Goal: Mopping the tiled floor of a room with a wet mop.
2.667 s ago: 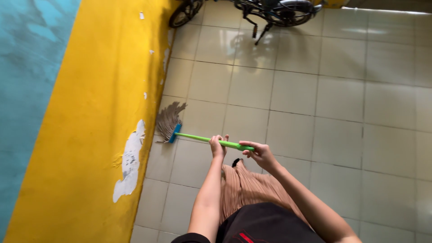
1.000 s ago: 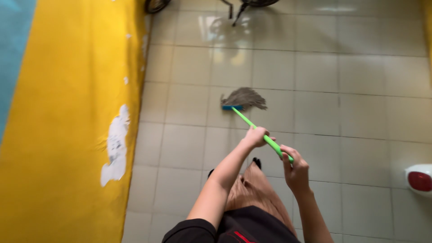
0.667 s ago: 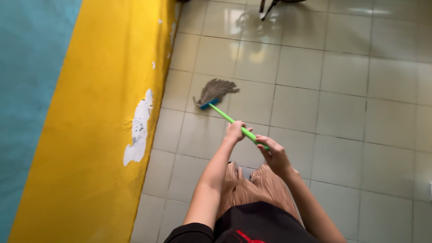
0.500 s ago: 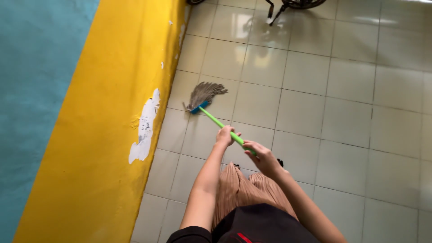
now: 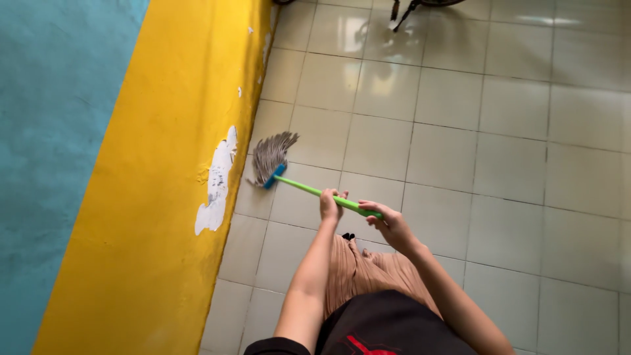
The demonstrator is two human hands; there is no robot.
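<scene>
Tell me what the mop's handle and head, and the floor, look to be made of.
Mop handle: smooth bright green, likely plastic or coated metal. Mop head: grey fibre strands, probably cotton yarn, fanned out. Floor: glossy pale glazed tiles, with grout lines and reflections.

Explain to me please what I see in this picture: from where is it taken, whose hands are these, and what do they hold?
The picture comes from a camera worn on a person's head, looking down, so you see that person's own arms, black top and pleated tan skirt from above. There is no machine here, only two bare hands. The left hand and the right hand both grip the green handle of a mop. Its grey stringy mop head, fixed by a blue clamp, lies on the pale tiled floor close to the foot of a yellow wall. That wall has a patch of peeled paint and turns blue-green further left. At the top edge, the stand and wheel of a bicycle just show.
</scene>
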